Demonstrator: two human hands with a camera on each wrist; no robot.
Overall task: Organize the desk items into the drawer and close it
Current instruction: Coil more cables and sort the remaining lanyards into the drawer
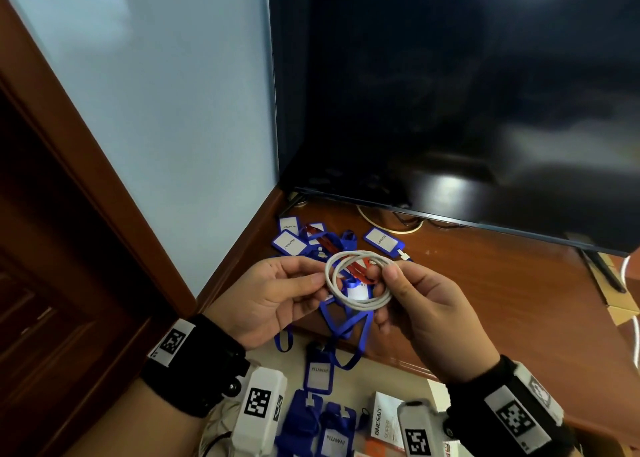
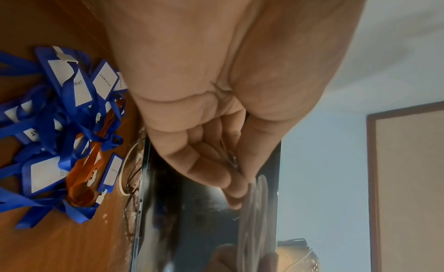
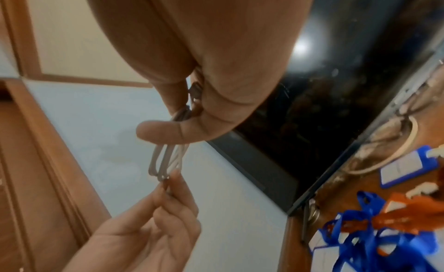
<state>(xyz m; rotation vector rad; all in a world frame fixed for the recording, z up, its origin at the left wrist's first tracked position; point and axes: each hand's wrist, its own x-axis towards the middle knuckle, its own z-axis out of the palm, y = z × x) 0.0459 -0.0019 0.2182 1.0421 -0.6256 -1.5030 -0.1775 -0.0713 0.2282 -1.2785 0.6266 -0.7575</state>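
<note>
A white cable (image 1: 356,302) wound into a small coil hangs in the air above the wooden desk (image 1: 485,294). My left hand (image 1: 277,294) pinches the coil's left side between thumb and fingers. My right hand (image 1: 419,304) pinches its right side near the plug end. In the right wrist view the coil (image 3: 165,162) stretches between both hands. Below lies a tangle of blue lanyards with white-faced badge holders (image 1: 289,243) and an orange lanyard (image 1: 356,269). An open drawer (image 1: 388,418) at the bottom holds more blue badge holders (image 1: 332,436).
A large dark TV screen (image 1: 467,110) stands at the back of the desk, with a cream cable (image 1: 391,226) looped under it. A white box (image 1: 384,418) lies in the drawer. A pale blue wall (image 1: 156,110) and a wooden door frame (image 1: 69,145) stand at the left.
</note>
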